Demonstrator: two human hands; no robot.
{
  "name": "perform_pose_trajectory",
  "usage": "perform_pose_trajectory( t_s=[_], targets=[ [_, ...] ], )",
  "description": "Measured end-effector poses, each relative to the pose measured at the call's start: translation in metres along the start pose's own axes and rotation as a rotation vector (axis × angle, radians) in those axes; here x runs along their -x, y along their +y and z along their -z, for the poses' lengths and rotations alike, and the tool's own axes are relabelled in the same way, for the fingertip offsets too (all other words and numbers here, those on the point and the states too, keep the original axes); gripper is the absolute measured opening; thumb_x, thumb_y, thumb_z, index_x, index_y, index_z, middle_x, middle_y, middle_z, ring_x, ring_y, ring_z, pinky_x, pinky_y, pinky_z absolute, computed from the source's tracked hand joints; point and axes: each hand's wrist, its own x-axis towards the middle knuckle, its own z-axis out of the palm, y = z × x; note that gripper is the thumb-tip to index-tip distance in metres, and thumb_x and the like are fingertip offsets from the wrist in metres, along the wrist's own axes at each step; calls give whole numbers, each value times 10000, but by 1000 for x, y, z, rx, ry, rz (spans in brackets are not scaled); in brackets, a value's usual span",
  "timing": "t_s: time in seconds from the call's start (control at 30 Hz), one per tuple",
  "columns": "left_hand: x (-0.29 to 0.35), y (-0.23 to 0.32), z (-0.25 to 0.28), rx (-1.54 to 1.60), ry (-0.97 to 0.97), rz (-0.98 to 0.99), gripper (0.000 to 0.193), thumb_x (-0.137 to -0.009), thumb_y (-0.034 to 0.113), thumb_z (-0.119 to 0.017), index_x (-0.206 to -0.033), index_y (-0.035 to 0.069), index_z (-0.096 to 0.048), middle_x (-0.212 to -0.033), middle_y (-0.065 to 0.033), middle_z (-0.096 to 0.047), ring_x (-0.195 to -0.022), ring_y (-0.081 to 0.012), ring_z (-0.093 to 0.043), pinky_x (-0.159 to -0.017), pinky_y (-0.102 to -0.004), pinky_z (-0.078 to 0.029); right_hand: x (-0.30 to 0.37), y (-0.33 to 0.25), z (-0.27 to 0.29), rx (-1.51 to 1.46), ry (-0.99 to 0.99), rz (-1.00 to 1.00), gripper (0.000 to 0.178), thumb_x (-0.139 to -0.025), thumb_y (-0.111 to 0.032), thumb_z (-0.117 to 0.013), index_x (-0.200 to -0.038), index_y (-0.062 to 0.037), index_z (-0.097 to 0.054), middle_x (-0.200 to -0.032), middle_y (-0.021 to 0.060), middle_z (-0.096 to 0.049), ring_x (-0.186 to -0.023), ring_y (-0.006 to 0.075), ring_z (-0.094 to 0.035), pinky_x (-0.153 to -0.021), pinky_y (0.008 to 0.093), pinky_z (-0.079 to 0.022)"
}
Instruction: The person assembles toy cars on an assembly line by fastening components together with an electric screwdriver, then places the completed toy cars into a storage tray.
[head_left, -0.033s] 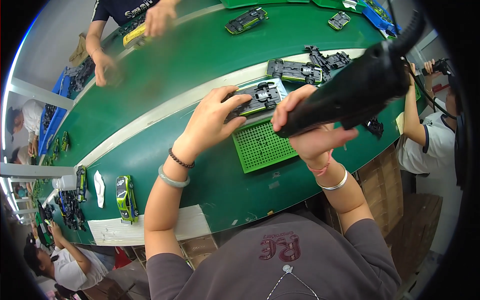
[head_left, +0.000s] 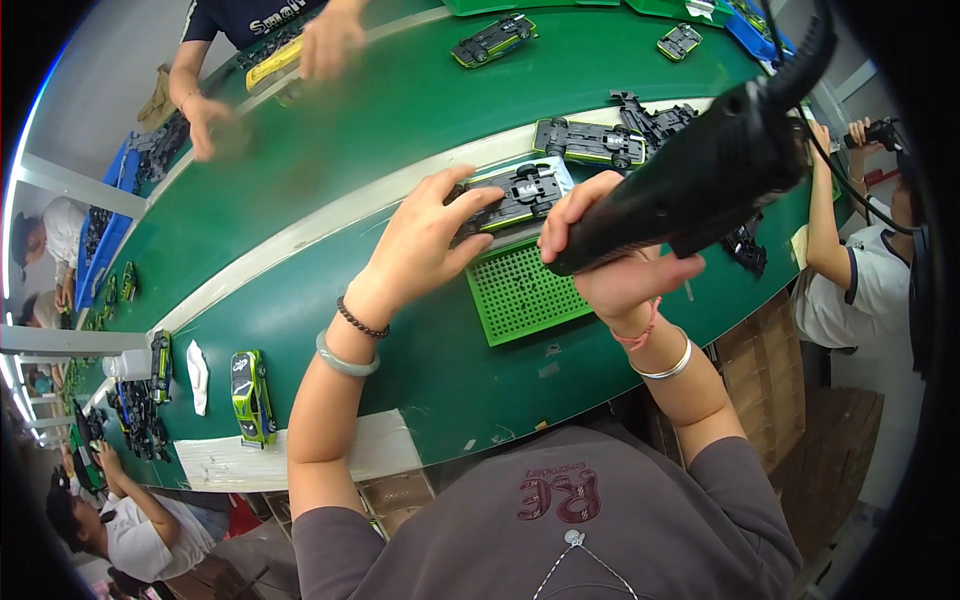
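An upside-down toy car (head_left: pixel 520 198), black underside up with yellow-green edges, lies in front of me with a light-blue cloth-like piece beneath its right end. My left hand (head_left: pixel 425 225) is closed on the car's left end, with thumb and fingers on either side. My right hand (head_left: pixel 625 285) is wrapped round a black corded electric screwdriver (head_left: pixel 690 180), tilted, to the right of the car. Its bit cannot be made out. A green perforated basket (head_left: pixel 525 295) sits just below the car, partly covered by my right hand.
Another upturned car (head_left: pixel 590 142) and black chassis parts (head_left: pixel 655 120) lie behind. A green toy car (head_left: pixel 253 398) stands at left near a white strip (head_left: pixel 300 455). Across the green table, a co-worker's hand (head_left: pixel 330 45) is near a yellow car body (head_left: pixel 273 65).
My right hand and the screwdriver have shifted slightly left. My left hand and the car stay in place. The co-worker's hands across the table have moved a little.
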Motion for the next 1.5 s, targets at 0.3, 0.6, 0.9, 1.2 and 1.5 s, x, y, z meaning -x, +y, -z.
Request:
perform_pose_trajectory(
  t_s=[0.3,0.6,0.9,1.2,1.5],
  targets=[
    [12,52,-10,-272,-149,-171,274,-693,164,-685,-952,89,-638,-1031,-138,-473,-1071,-335,-418,-946,-492,-349,-4,11,17,7,51,138,1021,-545,-950,-168,-818,-6,-442,-618,91,-509,-528,170,-516,-508,272,-443],
    [7,51,37,-223,-222,-57,228,-686,171,-705,-894,91,-657,-1077,-146,-473,-1101,-346,-398,-979,-505,-317,-3,23,8,46,46,40,994,-553,-948,-170,-817,-27,-434,-607,86,-505,-522,175,-511,-494,275,-441],
    [9,38,54,-227,-99,-7,230,-688,125,-710,-906,89,-648,-1072,-125,-482,-1106,-341,-404,-922,-454,-366,0,32,3,83,31,26,976,-581,-929,-205,-827,-16,-446,-613,78,-507,-523,157,-517,-488,269,-443],
    [8,27,51,-187,-124,32,241,-716,135,-693,-942,77,-632,-1079,-134,-497,-1099,-351,-438,-911,-432,-390,4,33,-3,318,-80,-36,944,-601,-905,-289,-868,-14,-448,-678,81,-511,-549,146,-497,-502,252,-424],
    [6,12,20,-167,-93,-6,498,-742,164,-678,-1208,110,-513,-1216,-194,-448,-1137,-364,-441,-956,-423,-381,-27,-16,-1,111,-3,181,1049,-525,-958,-150,-804,6,-453,-588,101,-505,-498,181,-520,-475,281,-454]
  ],
)
